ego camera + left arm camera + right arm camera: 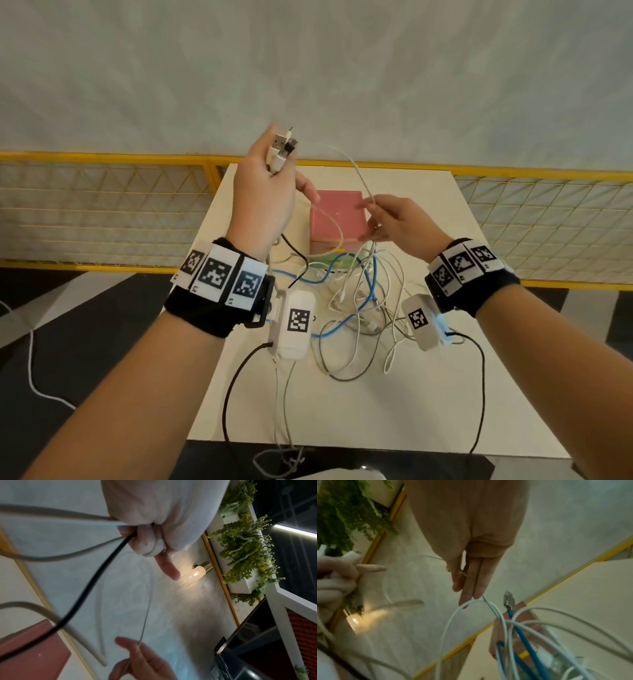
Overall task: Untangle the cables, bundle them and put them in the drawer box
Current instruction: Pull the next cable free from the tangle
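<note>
No readable words, brands or signs in any view. Only markings: black-and-white square code patterns on white tags of left wristband (219, 277) and right wristband (462, 265), one more on each white camera housing below wrists (297, 320) (419, 318). Tiny characters at lower corners of wristband tags, too small to read. Pink box (337, 214) at far middle of desk: plain top, no label visible. Plugs, cables: no legible print.
</note>
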A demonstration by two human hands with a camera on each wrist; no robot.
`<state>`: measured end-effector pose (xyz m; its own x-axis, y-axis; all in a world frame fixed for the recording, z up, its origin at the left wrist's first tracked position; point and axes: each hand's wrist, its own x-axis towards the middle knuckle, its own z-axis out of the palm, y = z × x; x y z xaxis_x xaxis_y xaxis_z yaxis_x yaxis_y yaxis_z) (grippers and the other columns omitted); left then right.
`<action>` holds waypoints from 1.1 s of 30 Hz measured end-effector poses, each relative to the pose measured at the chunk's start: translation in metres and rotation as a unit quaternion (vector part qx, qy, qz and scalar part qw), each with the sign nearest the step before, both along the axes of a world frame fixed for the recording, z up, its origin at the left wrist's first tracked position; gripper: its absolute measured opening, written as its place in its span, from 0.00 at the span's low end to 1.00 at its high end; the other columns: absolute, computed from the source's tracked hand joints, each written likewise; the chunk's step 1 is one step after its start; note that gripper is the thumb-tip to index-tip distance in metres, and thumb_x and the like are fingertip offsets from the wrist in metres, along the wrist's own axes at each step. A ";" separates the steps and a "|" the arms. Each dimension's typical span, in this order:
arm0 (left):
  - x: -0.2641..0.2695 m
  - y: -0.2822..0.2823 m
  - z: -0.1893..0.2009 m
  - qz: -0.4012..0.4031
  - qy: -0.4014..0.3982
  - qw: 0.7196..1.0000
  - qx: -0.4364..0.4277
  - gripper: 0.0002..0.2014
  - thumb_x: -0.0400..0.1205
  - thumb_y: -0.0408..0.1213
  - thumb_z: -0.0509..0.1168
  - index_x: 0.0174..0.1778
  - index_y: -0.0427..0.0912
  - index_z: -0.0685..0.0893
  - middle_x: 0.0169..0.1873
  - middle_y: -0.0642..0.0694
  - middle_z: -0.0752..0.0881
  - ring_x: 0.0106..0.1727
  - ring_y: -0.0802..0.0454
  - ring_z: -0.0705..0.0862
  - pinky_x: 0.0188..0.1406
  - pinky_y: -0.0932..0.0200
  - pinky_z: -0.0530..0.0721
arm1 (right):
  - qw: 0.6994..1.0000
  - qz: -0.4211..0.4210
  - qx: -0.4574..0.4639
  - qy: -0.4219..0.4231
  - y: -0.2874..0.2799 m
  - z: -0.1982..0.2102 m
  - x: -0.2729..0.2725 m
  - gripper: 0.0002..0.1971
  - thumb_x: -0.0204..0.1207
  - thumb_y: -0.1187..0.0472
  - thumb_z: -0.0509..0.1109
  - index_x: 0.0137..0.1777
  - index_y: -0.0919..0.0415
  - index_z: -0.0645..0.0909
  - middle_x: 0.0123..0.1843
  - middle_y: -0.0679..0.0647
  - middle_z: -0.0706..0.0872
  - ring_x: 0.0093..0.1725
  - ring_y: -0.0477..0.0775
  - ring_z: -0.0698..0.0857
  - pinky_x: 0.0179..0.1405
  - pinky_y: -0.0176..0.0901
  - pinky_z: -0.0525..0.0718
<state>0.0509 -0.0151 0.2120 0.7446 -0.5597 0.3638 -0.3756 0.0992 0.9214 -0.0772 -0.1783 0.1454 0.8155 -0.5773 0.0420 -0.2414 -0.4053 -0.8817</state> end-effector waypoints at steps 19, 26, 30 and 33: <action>-0.013 -0.019 -0.012 -0.069 -0.116 0.976 0.173 0.15 0.77 0.22 0.58 0.33 0.42 0.84 0.36 0.42 0.91 0.38 0.45 0.90 0.44 0.55 0.84 | 0.984 -0.022 -0.160 0.080 0.009 -0.036 -0.001 0.10 0.76 0.54 0.71 0.48 0.61 0.82 0.51 0.55 0.79 0.43 0.50 0.83 0.44 0.36 0.78; -0.006 -0.018 -0.022 -0.051 -0.072 0.979 0.185 0.14 0.83 0.27 0.57 0.37 0.42 0.84 0.27 0.42 0.88 0.28 0.61 0.83 0.27 0.79 0.73 | 0.993 0.005 -0.073 0.092 0.011 -0.055 -0.002 0.07 0.79 0.63 0.67 0.54 0.60 0.83 0.58 0.59 0.81 0.53 0.59 0.85 0.57 0.44 0.82; -0.002 -0.017 -0.027 -0.034 -0.072 0.977 0.197 0.12 0.84 0.29 0.57 0.43 0.38 0.85 0.26 0.44 0.88 0.23 0.64 0.82 0.24 0.77 0.73 | 0.995 -0.046 0.091 -0.015 0.021 -0.046 0.004 0.06 0.79 0.71 0.63 0.48 0.67 0.82 0.42 0.61 0.85 0.43 0.60 0.86 0.54 0.55 0.84; -0.001 -0.015 -0.028 -0.024 -0.065 0.975 0.209 0.11 0.85 0.30 0.58 0.41 0.39 0.83 0.25 0.46 0.87 0.19 0.66 0.80 0.22 0.77 0.72 | 0.991 -0.040 0.125 -0.038 0.024 -0.040 0.007 0.04 0.77 0.64 0.66 0.42 0.61 0.80 0.46 0.56 0.78 0.41 0.54 0.80 0.46 0.48 0.82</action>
<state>0.0502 -0.0304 0.1842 0.6767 -0.7124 0.1858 -0.4960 -0.2546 0.8302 -0.0700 -0.1539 0.1058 0.7664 -0.6402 -0.0519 -0.1940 -0.1537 -0.9689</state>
